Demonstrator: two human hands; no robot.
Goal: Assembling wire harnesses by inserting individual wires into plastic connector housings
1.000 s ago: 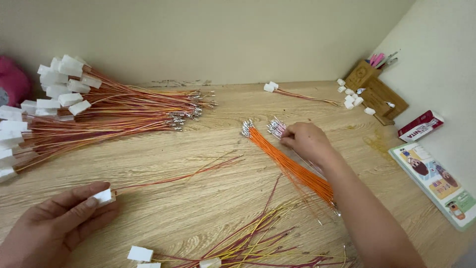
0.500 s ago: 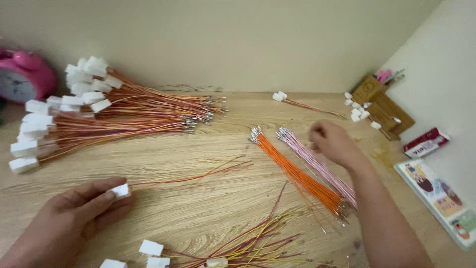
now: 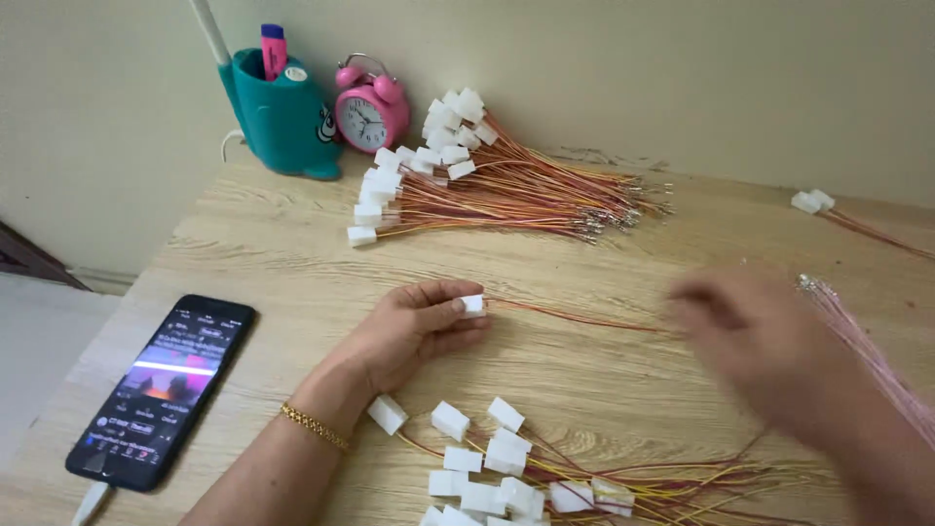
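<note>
— What is in the teal holder at the far left?
— A pink marker and a white stick stand in it, with a pink alarm clock just to its right.
— And the hands?
— The left hand pinches a white connector between thumb and fingers, near the middle of the wooden table; its red and yellow wires trail right. The right hand is blurred, so I cannot tell how its fingers stand.
</note>
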